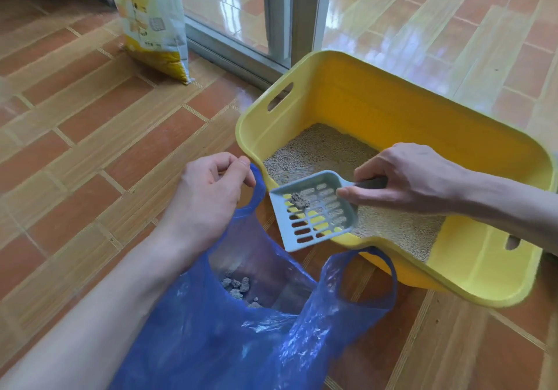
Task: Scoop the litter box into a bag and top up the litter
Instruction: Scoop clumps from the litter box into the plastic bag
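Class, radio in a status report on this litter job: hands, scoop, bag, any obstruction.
Left hand holding bag handle open. Right hand grips scoop, one clump aboard, over litter box rim. Path to bag unobstructed.

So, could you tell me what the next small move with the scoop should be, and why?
Probably carry the scoop a little further over the blue bag and tip it: a clump still sits on it, and the left hand holds the bag's handle up.

Home: tiled floor point(90, 124), litter box point(392, 111)
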The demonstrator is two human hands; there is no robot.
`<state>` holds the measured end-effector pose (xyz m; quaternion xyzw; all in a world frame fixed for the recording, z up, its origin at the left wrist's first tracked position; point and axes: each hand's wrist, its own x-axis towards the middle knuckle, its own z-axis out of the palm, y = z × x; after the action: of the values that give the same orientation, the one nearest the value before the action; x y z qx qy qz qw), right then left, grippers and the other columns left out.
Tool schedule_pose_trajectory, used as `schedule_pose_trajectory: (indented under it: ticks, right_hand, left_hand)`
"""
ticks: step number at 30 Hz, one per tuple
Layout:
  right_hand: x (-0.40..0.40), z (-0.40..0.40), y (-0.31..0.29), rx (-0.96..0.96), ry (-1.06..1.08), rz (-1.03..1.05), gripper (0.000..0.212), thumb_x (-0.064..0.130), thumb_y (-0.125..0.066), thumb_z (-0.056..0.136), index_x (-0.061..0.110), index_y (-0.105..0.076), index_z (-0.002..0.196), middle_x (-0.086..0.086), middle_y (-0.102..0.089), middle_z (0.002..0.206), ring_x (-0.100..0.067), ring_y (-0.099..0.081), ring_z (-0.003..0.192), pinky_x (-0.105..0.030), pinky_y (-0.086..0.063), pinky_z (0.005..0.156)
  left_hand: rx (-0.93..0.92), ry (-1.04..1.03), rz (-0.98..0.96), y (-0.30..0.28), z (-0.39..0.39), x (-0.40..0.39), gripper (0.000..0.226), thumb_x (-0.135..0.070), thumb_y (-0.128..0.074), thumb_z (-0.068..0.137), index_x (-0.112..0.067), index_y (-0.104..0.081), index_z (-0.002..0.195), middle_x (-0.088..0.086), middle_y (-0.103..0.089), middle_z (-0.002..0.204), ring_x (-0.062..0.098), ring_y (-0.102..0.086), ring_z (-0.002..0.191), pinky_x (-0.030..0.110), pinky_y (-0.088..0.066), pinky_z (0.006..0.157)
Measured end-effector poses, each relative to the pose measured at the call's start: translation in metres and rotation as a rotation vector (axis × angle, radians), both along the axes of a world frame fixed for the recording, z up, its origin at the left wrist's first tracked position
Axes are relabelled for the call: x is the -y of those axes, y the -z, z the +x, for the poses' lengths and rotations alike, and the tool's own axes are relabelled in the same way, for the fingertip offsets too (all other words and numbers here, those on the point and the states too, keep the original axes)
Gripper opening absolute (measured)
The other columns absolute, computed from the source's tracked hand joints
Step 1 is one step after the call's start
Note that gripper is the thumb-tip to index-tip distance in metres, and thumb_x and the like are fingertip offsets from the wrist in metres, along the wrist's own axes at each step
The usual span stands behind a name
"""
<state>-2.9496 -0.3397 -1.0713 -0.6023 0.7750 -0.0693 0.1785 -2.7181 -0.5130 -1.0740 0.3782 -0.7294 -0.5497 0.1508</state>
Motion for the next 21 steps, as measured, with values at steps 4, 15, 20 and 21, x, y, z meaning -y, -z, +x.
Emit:
schedule_pose_trajectory:
  ticks: [4, 15, 20, 21]
  right_hand:
    - [0.009, 0.024, -0.002, -0.088, -0.086, -0.029, 0.069, 0.079, -0.038, 0.087, 0.016, -0.044, 0.06, -0.001, -0.04, 0.051, -0.018, -0.032, 0.05, -0.031, -0.032, 0.047]
    - [0.035, 0.089, 0.033, -0.303, -0.264, -0.051, 0.059, 0.072, -0.039, 0.093, 0.018, -0.053, 0.073, -0.006, -0.05, 0.057, -0.03, -0.054, 0.062, -0.03, -0.029, 0.053]
    - [0.042, 0.113, 0.043, -0.381, -0.36, -0.033, 0.047, 0.053, -0.04, 0.1, 0.015, -0.059, 0.079, -0.005, -0.064, 0.071, -0.029, -0.066, 0.071, -0.033, -0.034, 0.055]
    - [0.043, 0.119, 0.045, -0.4, -0.367, -0.024, 0.042, 0.047, -0.041, 0.102, 0.017, -0.059, 0.079, -0.004, -0.065, 0.072, -0.028, -0.066, 0.068, -0.034, -0.038, 0.053]
  left_hand:
    - [0.003, -0.017, -0.003, -0.005, 0.007, 0.002, 0.038, -0.028, -0.051, 0.106, -0.014, -0.061, 0.072, -0.003, -0.03, 0.049, 0.013, -0.022, 0.043, 0.027, -0.018, 0.049]
    - [-0.003, -0.033, -0.023, -0.015, 0.02, 0.004, 0.039, -0.028, -0.052, 0.106, -0.016, -0.061, 0.07, 0.009, -0.033, 0.058, 0.018, -0.024, 0.047, 0.028, -0.02, 0.049]
    - [-0.005, -0.028, -0.027, -0.015, 0.021, 0.004, 0.038, -0.027, -0.052, 0.106, -0.014, -0.061, 0.071, 0.011, -0.032, 0.061, 0.017, -0.024, 0.046, 0.028, -0.02, 0.048]
    - [-0.006, -0.029, -0.027, -0.014, 0.021, 0.004, 0.038, -0.027, -0.052, 0.105, -0.014, -0.061, 0.071, 0.011, -0.032, 0.061, 0.017, -0.024, 0.046, 0.028, -0.02, 0.049]
